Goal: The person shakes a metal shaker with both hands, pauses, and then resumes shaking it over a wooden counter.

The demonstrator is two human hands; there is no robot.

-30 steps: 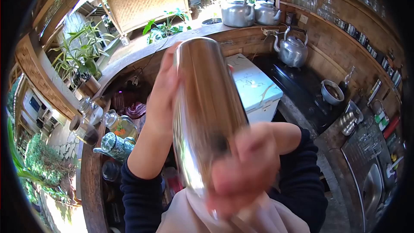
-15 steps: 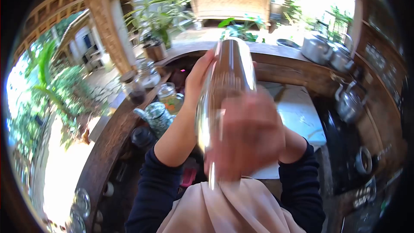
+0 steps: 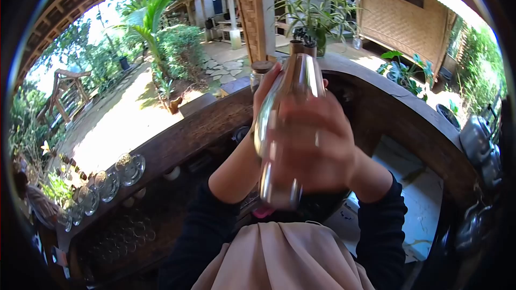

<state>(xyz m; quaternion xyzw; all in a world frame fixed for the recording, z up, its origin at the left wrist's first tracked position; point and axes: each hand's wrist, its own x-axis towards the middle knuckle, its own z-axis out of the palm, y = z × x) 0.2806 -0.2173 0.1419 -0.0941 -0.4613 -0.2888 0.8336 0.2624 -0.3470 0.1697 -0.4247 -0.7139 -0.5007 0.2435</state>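
Silver vessel (image 3: 304, 75), one, clamped in two hands, left hand (image 3: 266, 92), blurred right hand (image 3: 317, 139)

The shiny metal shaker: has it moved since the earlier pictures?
Yes, leftward against the potted plant: earlier the shaker appeared well right of it; now the shaker's top appears just below the plant. The camera has turned too.

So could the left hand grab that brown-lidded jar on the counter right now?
Probably not without letting go: the left hand is wrapped around the metal container, which the right hand also grips. The brown-lidded jar stands beyond, with nothing else clearly in between.
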